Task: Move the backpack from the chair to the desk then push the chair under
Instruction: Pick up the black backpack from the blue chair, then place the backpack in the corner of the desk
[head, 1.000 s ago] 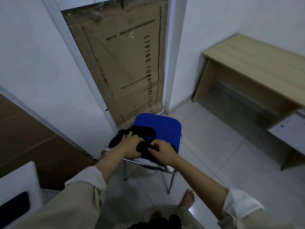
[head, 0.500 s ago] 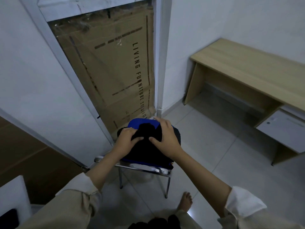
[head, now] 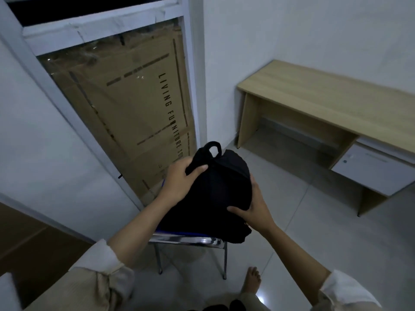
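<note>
Above the chair [head: 190, 240]: one black backpack [head: 215, 194], soft, slumping, seemingly light. I have my left hand [head: 179, 182] clasping its top and right hand [head: 256, 209] cupping its flank; carry loop [head: 213, 148] unused. Desk [head: 325, 102] well apart.

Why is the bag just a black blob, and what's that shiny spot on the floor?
Head view: the room is dim, so the black fabric backpack held by the left hand and right hand shows almost no detail. Head view: the spot is glare on the glossy tiled floor. Head view: the wide lens bends straight edges.
</note>
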